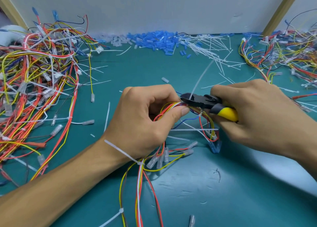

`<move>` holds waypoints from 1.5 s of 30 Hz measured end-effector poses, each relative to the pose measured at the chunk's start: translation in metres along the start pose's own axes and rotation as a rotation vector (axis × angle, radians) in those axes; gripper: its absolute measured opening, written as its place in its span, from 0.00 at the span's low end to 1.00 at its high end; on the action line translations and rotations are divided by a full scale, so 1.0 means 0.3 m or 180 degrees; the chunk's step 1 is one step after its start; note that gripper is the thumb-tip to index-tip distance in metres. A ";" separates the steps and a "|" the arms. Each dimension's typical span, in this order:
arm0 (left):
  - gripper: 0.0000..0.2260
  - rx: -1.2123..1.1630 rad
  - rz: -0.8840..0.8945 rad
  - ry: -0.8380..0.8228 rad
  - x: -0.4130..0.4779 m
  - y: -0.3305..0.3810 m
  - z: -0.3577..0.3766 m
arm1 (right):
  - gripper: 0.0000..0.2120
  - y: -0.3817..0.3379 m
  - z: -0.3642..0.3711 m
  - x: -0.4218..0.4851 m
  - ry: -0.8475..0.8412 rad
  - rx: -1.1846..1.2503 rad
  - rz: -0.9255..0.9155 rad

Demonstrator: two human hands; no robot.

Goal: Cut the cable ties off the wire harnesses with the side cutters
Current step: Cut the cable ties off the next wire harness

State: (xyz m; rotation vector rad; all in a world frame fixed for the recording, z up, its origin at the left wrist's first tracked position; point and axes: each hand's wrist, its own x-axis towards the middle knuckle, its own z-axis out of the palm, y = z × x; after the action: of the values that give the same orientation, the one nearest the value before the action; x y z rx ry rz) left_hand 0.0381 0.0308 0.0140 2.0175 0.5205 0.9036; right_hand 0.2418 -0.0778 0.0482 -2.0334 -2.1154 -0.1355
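Over the mat (pixel 231 189), right hand (pixel 253 113) grips side cutters (pixel 201 101) — lying crosswise, nose leftward — at harness (pixel 169 106) pinched in left hand (pixel 145 118).

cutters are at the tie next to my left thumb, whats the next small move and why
Probably squeeze the side cutters shut with the right hand: their tips sit at the white cable tie whose tail sticks up past them, and the left hand pinches the wire harness just beside it.
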 end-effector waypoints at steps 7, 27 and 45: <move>0.11 0.0156 0.0141 -0.0049 -0.007 0.009 0.000 | 0.09 0.001 -0.010 -0.001 0.0176 -0.0106 -0.0004; 0.11 0.0038 0.0096 -0.0100 0.000 -0.012 -0.001 | 0.12 -0.010 -0.006 0.002 -0.0023 0.0062 0.0122; 0.10 -0.0028 0.0008 -0.0022 -0.007 -0.017 0.009 | 0.08 0.005 -0.003 0.001 -0.0003 0.0006 0.0075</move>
State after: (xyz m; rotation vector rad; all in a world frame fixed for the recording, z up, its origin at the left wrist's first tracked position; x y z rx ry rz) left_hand 0.0385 0.0309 0.0079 2.0132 0.5095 0.8986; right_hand 0.2433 -0.0778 0.0491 -2.0571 -2.0904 -0.1289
